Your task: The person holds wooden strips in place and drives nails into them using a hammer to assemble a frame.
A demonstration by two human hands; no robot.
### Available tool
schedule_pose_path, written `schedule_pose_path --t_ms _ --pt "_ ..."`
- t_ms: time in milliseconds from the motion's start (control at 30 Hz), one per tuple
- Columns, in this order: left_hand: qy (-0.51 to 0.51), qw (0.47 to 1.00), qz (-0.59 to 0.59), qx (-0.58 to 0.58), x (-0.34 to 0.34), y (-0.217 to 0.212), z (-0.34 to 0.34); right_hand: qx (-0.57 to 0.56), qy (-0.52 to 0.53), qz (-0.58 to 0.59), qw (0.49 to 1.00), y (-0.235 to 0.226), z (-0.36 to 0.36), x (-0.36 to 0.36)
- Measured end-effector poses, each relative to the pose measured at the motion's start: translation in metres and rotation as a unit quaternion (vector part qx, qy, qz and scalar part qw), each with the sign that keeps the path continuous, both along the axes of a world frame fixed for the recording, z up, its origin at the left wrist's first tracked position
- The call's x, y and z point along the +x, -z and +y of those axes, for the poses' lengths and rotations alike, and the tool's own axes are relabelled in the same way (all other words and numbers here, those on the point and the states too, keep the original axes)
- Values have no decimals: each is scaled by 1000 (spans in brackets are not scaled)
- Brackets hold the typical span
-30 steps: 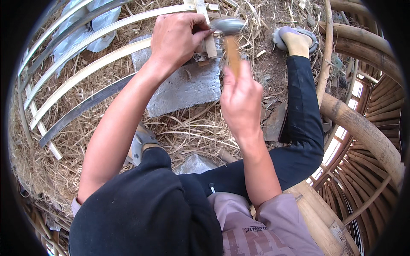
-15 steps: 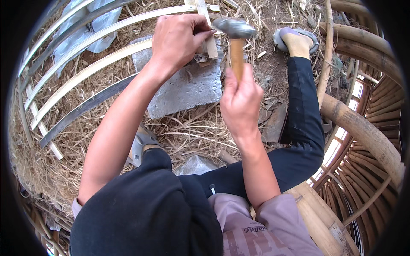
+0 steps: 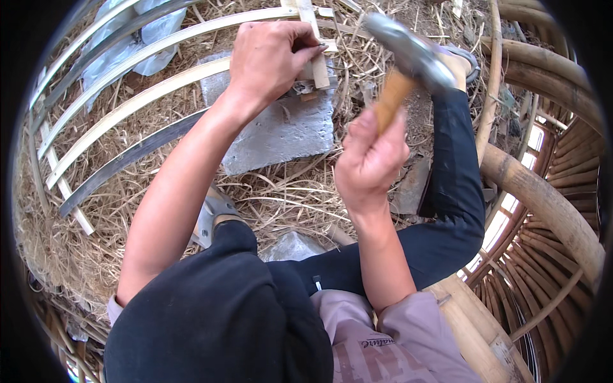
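My right hand [image 3: 371, 159] is closed round the yellow-brown wooden handle of a hammer [image 3: 394, 96]. Its metal head, blurred by motion, is raised to the right of the slats. My left hand [image 3: 263, 64] pinches a small dark nail [image 3: 323, 45] at the crossing of slats; most of the nail is hidden by the fingers. Under the fingertips lies a short pale cross strip [image 3: 320, 73], over the ends of long slats such as a pale bamboo slat [image 3: 137, 108]. A rough grey block [image 3: 281, 137] supports this joint from below.
Dry straw [image 3: 281, 198] covers the ground. At the left, a dark slat [image 3: 137, 155] and a cross strip [image 3: 76, 210] belong to the same lattice, with a clear plastic bag [image 3: 159, 41] behind. Thick bamboo poles [image 3: 543, 191] line the right. My bent leg [image 3: 454, 172] is beside the hammer.
The hammer has swung up and to the right, away from the pinched nail, and my right hand has moved with it. My left hand stays nearly in place.
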State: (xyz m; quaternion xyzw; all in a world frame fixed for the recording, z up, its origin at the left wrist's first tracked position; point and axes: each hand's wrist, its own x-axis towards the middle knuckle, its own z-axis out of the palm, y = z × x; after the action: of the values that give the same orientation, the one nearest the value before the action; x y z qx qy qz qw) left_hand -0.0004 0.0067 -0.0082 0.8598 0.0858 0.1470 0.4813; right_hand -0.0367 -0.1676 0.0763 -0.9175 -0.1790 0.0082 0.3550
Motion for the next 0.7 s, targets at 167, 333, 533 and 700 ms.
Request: schedule_pose_path --t_ms 167,333,533,700 --pt "-5 1000 -9 14 -2 3 2 -49 -27 24 998 -2 0 4" --pt "-6 999 -35 2 1 3 1 -146 -23 72 986 2 -7 12" --pt "-11 999 -36 7 2 1 -3 77 12 -27 997 8 -10 5" --pt "-7 1000 -19 10 2 0 1 -17 -23 -52 998 2 -3 3"
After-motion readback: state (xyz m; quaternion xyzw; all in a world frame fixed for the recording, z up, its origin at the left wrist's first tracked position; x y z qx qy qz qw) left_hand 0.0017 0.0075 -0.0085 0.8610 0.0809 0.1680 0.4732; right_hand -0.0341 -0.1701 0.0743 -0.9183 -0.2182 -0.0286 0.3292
